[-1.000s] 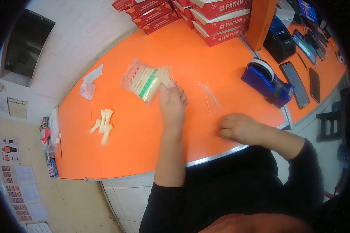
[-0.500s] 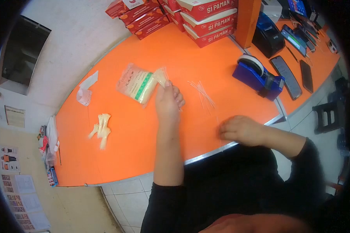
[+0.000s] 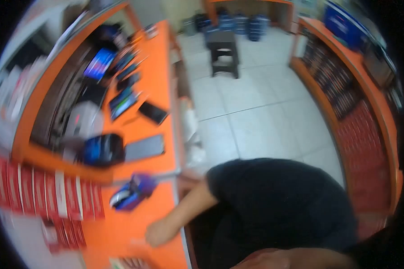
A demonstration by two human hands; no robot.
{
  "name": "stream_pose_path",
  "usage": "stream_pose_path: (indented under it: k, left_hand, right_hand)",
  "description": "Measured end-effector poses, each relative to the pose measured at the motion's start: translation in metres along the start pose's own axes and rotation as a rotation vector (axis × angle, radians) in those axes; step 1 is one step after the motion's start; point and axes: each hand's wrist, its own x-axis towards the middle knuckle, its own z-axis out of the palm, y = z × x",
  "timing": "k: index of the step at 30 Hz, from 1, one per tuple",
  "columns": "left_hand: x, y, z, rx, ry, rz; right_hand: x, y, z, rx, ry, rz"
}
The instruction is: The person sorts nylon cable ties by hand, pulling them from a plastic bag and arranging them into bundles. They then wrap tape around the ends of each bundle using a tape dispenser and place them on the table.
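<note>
My right hand [image 3: 161,232] is low over the orange counter [image 3: 159,204], near its inner edge. Motion blur smears its fingers, and anything between them cannot be made out. At the bottom edge of the view, the curled fingers of my left hand [image 3: 135,263] show only in part. They were pinching the neck of a small plastic bag of cream-coloured contents half a second earlier; the bag itself is hard to make out now. Beside these fingers lies a blurred corner of the pale printed packet [image 3: 116,262]. A blue tape dispenser [image 3: 132,193] stands beyond my right hand.
Red boxes [image 3: 40,188] are stacked at the left. Phones [image 3: 152,112], a dark device [image 3: 104,150] and cables line the far counter. A dark stool [image 3: 224,54] stands on the tiled floor [image 3: 256,121], with water jugs [image 3: 255,28] behind. Orange shelves [image 3: 341,58] run along the right.
The view has swung right, toward the phones and floor. The cream bundles have left the frame, and the packet and my left hand have slid to the bottom edge. My right hand stays over the counter.
</note>
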Motion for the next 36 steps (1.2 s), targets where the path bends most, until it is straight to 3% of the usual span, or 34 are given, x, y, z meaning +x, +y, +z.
stream_pose_path:
  k: [1,2,4,6,11,22,26,28,29,30,33,34,35,36]
  left_hand:
    - [0.013,-0.013,0.015,0.216,0.282,0.175]
    - [0.026,-0.029,0.02,0.391,0.445,0.221]
    - [0.047,-0.053,0.021,0.595,0.565,0.216]
    - [0.073,-0.085,0.023,0.727,0.555,0.158]
    - [0.101,-0.122,0.029,0.9,0.512,0.094]
    - [0.09,-0.121,0.02,1.02,0.513,0.122]
    - [0.071,-0.086,0.001,1.067,0.525,0.212]
    - [0.049,-0.061,-0.012,1.108,0.52,0.306]
    - [0.035,-0.048,-0.017,1.152,0.514,0.357]
    - [0.02,-0.039,-0.021,1.215,0.512,0.398]
    - [-0.014,-0.026,-0.018,1.589,0.614,0.491]
    - [-0.018,-0.024,-0.026,1.714,0.725,0.641]
    - [-0.02,-0.024,-0.021,1.728,0.857,0.72]
    - [-0.01,-0.029,-0.007,1.417,0.821,0.662]
  right_hand:
    - [0.004,-0.003,0.012,-0.047,0.057,-0.027]
    - [0.003,-0.005,0.013,-0.087,0.065,-0.007]
    - [0.01,-0.001,0.022,-0.001,0.134,-0.053]
    - [0.003,0.013,0.023,0.147,0.196,-0.098]
    - [-0.003,0.003,0.004,0.2,0.036,0.063]
    - [-0.003,-0.01,-0.012,0.045,-0.048,0.14]
    - [0.024,0.0,-0.026,-0.011,0.017,0.123]
    - [0.037,0.017,-0.028,0.272,0.204,0.036]
    - [0.044,0.017,-0.037,0.421,0.154,0.052]
    - [0.048,0.01,-0.042,0.535,0.286,0.051]
    - [0.067,0.012,-0.055,0.606,0.128,0.087]
    - [0.081,0.009,-0.064,0.374,-0.01,0.2]
    - [0.086,0.003,-0.076,0.394,0.055,0.205]
    - [0.093,0.008,-0.074,0.527,0.091,0.201]
